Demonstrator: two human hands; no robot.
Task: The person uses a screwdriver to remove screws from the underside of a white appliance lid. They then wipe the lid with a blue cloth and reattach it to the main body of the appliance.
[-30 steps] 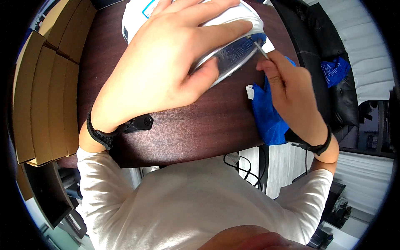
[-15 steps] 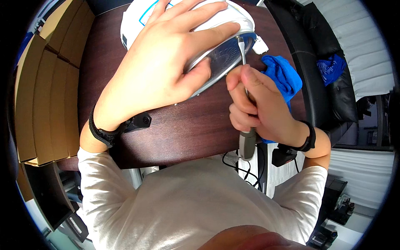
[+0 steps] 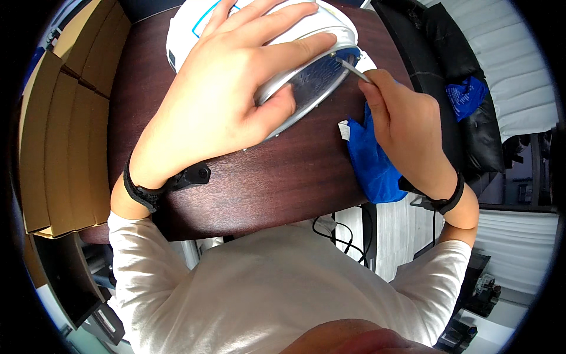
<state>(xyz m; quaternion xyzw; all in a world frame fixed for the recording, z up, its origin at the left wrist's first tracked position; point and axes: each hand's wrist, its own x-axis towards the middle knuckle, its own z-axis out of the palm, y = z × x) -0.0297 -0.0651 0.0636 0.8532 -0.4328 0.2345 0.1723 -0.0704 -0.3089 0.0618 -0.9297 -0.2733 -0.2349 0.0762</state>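
Observation:
A white, rounded appliance (image 3: 283, 32) with a blue line on top lies tipped at the far side of the table, its dark, shiny oval opening facing me. My left hand (image 3: 236, 82) grips its edge, fingers spread over the white shell and thumb inside the metal rim (image 3: 315, 106). My right hand (image 3: 410, 118) is closed round a screwdriver, whose thin metal shaft (image 3: 356, 73) slants from my fingers to the opening's right end. The tip is at the rim by a small fastener. My fist hides the handle.
A blue cloth (image 3: 374, 159) lies on the dark wooden table (image 3: 277, 183), hanging over its right edge. Brown cardboard boxes (image 3: 65, 141) line the left side. A black sofa (image 3: 454, 118) with another blue cloth (image 3: 467, 97) stands to the right. Black cables (image 3: 348, 239) hang below the table's front edge.
My right hand has swung right and up, turning the screwdriver from nearly upright to a slant while its tip stays at the rim. My left hand and the appliance have shifted slightly left.

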